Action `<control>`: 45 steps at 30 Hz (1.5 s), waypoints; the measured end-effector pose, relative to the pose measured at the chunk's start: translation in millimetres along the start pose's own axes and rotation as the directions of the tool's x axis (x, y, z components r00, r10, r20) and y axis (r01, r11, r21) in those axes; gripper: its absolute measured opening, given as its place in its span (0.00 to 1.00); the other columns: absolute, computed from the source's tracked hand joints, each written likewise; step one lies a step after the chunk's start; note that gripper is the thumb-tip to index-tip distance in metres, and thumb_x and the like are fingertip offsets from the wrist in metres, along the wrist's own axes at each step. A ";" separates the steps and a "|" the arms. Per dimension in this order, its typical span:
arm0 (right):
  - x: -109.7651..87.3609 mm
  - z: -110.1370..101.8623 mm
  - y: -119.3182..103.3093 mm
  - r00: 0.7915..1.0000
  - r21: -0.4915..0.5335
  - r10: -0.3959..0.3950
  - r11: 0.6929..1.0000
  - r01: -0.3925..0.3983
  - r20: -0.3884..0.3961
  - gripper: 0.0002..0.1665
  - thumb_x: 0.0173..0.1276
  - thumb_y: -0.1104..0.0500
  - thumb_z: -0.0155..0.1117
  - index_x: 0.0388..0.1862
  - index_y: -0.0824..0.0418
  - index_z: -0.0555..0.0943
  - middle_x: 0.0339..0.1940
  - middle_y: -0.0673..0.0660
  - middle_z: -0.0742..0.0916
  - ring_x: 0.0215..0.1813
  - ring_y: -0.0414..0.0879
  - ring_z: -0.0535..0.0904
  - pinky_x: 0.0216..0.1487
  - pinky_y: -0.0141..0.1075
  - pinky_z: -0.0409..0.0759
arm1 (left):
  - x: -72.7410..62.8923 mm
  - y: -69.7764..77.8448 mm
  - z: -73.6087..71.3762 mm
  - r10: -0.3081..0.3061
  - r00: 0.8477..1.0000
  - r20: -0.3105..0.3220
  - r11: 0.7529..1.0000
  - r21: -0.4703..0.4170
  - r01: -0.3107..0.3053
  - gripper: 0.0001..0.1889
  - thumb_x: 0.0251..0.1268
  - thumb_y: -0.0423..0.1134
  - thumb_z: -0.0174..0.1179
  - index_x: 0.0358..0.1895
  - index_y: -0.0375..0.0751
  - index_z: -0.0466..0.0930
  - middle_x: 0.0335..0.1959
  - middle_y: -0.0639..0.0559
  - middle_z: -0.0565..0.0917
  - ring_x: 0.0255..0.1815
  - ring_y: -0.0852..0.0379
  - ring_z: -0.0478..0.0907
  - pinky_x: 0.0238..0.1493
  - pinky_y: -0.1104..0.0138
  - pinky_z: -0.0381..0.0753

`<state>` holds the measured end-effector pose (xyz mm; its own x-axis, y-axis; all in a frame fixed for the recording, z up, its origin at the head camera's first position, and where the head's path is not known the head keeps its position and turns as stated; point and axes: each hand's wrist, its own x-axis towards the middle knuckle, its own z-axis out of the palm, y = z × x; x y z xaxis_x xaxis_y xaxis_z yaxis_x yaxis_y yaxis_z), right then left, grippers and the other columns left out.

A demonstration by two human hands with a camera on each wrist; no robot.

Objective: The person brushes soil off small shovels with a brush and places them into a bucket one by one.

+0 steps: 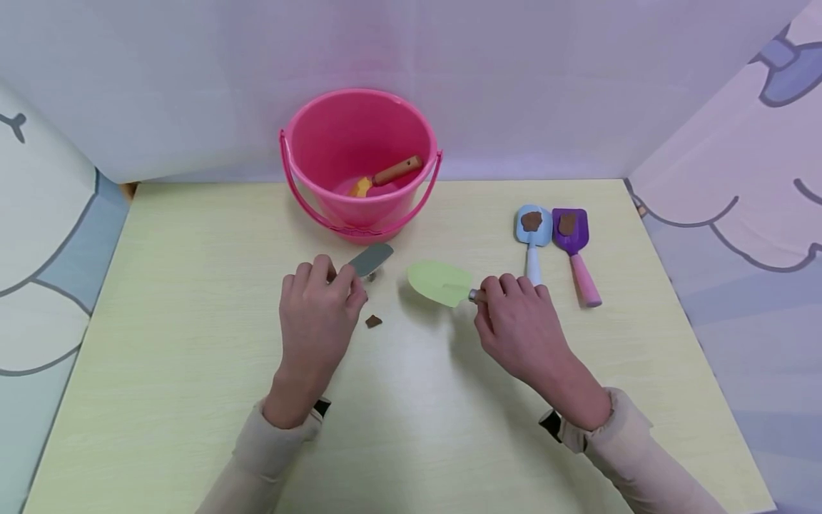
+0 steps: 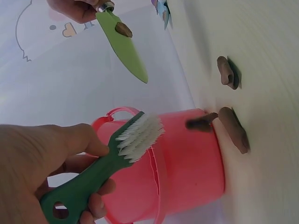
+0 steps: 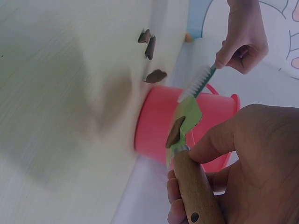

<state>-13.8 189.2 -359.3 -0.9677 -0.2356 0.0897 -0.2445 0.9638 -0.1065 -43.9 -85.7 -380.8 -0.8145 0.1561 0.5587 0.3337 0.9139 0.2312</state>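
My left hand (image 1: 316, 307) grips a dark green brush (image 2: 100, 170) with white bristles, its head close in front of the pink bucket. My right hand (image 1: 523, 321) holds a light green trowel (image 1: 439, 282) by its wooden handle (image 3: 194, 186), the blade raised over the table. A brown flake (image 2: 124, 29) clings to the trowel's underside, hidden from the head view. Under the brush several brown pieces lie on the table, one of them a small chip (image 1: 374, 321) by my left hand. A blurred dark piece (image 2: 201, 123) shows between brush and tabletop in the left wrist view.
The pink bucket (image 1: 340, 121) stands at the back, with a yellow-headed, wooden-handled tool (image 1: 397, 171) inside. At right lie a light blue shovel (image 1: 542, 227) and a purple shovel (image 1: 581, 232) with a pink handle, each bearing a brown piece. Curtains line the table's back and sides.
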 end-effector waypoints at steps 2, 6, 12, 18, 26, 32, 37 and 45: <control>0.4 0.3 -0.1 1.000 0.000 -0.002 1.000 0.002 -0.002 0.12 0.74 0.54 0.58 0.46 0.62 0.79 0.36 0.59 0.83 0.37 0.56 0.74 0.37 0.45 0.70 | -0.5 0.9 0.2 0.007 1.000 0.001 1.000 -0.011 -0.007 0.04 0.61 0.34 0.70 0.34 0.37 0.87 0.30 0.40 0.79 0.28 0.43 0.76 0.30 0.55 0.76; 1.2 1.0 -0.4 1.000 0.002 -0.005 1.000 0.005 -0.007 0.11 0.74 0.55 0.58 0.46 0.62 0.79 0.36 0.59 0.83 0.36 0.56 0.74 0.37 0.45 0.70 | -1.8 4.5 1.3 0.037 0.999 -0.001 0.999 -0.017 -0.037 0.03 0.60 0.33 0.70 0.32 0.38 0.86 0.29 0.41 0.78 0.28 0.44 0.76 0.29 0.56 0.74; 2.5 2.1 -0.6 1.000 0.003 -0.005 1.000 0.005 -0.010 0.11 0.74 0.56 0.59 0.45 0.63 0.79 0.36 0.59 0.83 0.36 0.56 0.74 0.36 0.45 0.69 | -2.7 12.3 -0.8 0.066 0.998 0.019 0.998 -0.016 -0.065 0.03 0.58 0.33 0.71 0.34 0.39 0.89 0.31 0.42 0.79 0.28 0.46 0.76 0.29 0.57 0.75; 3.4 2.0 -1.1 1.000 0.004 -0.004 1.000 0.004 -0.007 0.11 0.74 0.55 0.59 0.45 0.63 0.79 0.36 0.59 0.83 0.36 0.56 0.74 0.36 0.44 0.69 | -5.3 21.0 -0.3 0.096 0.995 0.018 0.994 -0.043 -0.095 0.03 0.57 0.34 0.73 0.34 0.40 0.89 0.31 0.43 0.80 0.30 0.47 0.78 0.31 0.57 0.78; 3.3 2.0 -1.6 1.000 0.012 0.000 1.000 0.000 0.008 0.12 0.75 0.54 0.58 0.46 0.62 0.79 0.36 0.58 0.83 0.37 0.55 0.74 0.37 0.44 0.69 | -8.7 29.4 3.5 0.134 0.990 -0.043 0.988 -0.066 -0.137 0.05 0.55 0.32 0.72 0.28 0.41 0.84 0.29 0.45 0.77 0.27 0.48 0.75 0.30 0.59 0.75; 3.5 1.7 -2.0 1.000 0.007 -0.001 1.000 0.001 0.014 0.12 0.75 0.54 0.58 0.46 0.62 0.79 0.37 0.59 0.83 0.36 0.56 0.74 0.37 0.44 0.69 | -9.3 30.0 3.4 0.145 0.989 -0.014 0.988 -0.043 -0.146 0.06 0.55 0.33 0.72 0.28 0.42 0.83 0.29 0.46 0.77 0.27 0.49 0.75 0.29 0.60 0.74; 2.9 1.8 -1.3 1.000 -0.006 0.007 1.000 -0.006 0.025 0.12 0.75 0.54 0.58 0.46 0.63 0.79 0.37 0.59 0.83 0.37 0.56 0.74 0.37 0.44 0.69 | -8.0 25.8 4.3 0.123 0.992 0.005 0.992 -0.029 -0.123 0.05 0.57 0.33 0.72 0.29 0.42 0.84 0.29 0.45 0.78 0.28 0.48 0.76 0.30 0.59 0.75; 1.9 3.3 -0.1 1.000 -0.006 0.010 1.000 -0.010 0.028 0.12 0.75 0.54 0.58 0.46 0.63 0.79 0.37 0.59 0.83 0.37 0.55 0.74 0.37 0.44 0.70 | -5.9 16.6 5.7 0.097 0.994 0.047 0.995 -0.003 -0.097 0.02 0.58 0.33 0.71 0.32 0.41 0.87 0.31 0.43 0.79 0.30 0.47 0.77 0.31 0.58 0.76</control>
<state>-15.7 188.2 -362.4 -0.9715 -0.2293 0.0608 -0.2345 0.9668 -0.1018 -36.3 -69.3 -384.8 -0.7996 0.2612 0.5407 0.4125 0.8933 0.1783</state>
